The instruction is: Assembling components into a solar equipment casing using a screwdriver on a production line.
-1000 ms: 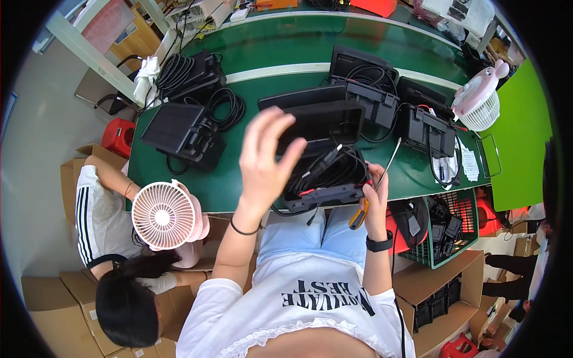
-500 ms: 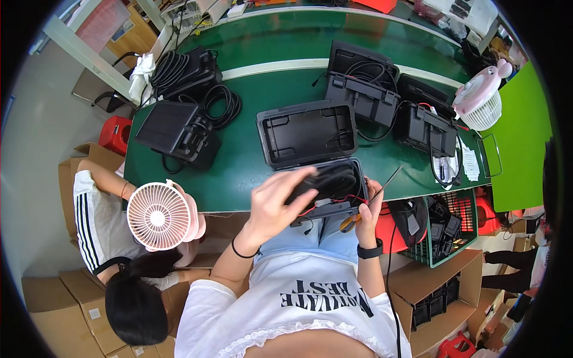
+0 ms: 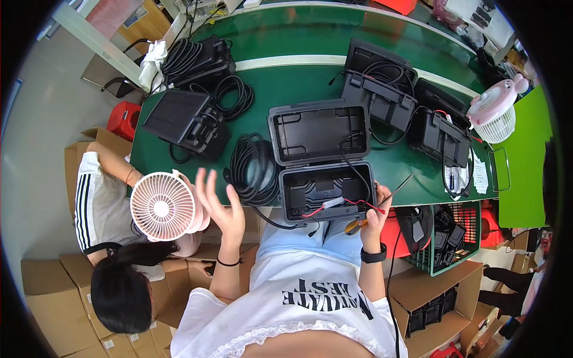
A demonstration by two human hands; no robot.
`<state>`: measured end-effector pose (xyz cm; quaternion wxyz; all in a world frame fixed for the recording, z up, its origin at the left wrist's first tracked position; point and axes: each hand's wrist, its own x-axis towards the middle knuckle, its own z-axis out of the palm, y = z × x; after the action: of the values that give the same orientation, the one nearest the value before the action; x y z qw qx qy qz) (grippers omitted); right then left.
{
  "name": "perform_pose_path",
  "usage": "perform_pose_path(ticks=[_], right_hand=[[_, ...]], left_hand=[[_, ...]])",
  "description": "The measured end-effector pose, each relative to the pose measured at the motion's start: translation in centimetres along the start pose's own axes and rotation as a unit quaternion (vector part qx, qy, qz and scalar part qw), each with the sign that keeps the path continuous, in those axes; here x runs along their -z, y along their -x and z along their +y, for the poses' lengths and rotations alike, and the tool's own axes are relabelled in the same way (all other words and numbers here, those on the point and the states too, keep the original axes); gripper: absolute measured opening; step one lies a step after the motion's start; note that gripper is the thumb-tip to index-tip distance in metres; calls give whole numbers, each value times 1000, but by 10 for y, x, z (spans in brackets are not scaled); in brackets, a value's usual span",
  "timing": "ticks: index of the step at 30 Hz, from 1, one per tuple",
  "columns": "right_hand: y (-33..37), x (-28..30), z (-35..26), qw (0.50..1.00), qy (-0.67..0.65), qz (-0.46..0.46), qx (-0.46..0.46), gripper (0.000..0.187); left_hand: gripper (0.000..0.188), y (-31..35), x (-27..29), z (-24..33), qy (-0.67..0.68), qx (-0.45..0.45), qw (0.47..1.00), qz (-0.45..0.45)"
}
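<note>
Coiled black cable (image 3: 245, 186) sits outside the black rectangular plastic box (image 3: 321, 162), lid open, thin red wires (image 3: 311, 213) exposed. Left hand (image 3: 230, 219) empty, fingers wide; right hand (image 3: 376, 219) grips orange-handled metal screwdriver (image 3: 353, 227).

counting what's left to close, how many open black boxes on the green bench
3: the front box beside the right hand, the back box farther off to its right, and the right box near the pink fan.
</note>
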<state>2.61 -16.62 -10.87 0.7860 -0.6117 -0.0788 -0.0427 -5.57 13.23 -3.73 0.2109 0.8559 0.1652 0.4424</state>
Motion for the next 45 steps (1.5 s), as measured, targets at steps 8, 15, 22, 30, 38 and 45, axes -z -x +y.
perform_pose_path(ticks=[8,15,22,30,38,45], right_hand=[[-2,1,-1,1000,-5,-9,-3,77],[0,3,0,1000,-12,-13,-8,75],[1,4,0,1000,0,-17,-10,73],[-1,5,2,1000,9,-15,-6,75],[1,-2,-12,999,-17,-10,-33,75],[1,3,-1,1000,0,-9,-25,89]], left_hand=[[44,55,-15,16,48,-423,900,-96],[33,70,-24,31,-9,-338,941,-26],[29,49,-23,60,18,-338,938,-66],[20,14,-4,89,183,-172,940,-233],[12,-32,-4,88,189,-172,882,-396],[12,-21,-8,95,76,-118,956,-256]])
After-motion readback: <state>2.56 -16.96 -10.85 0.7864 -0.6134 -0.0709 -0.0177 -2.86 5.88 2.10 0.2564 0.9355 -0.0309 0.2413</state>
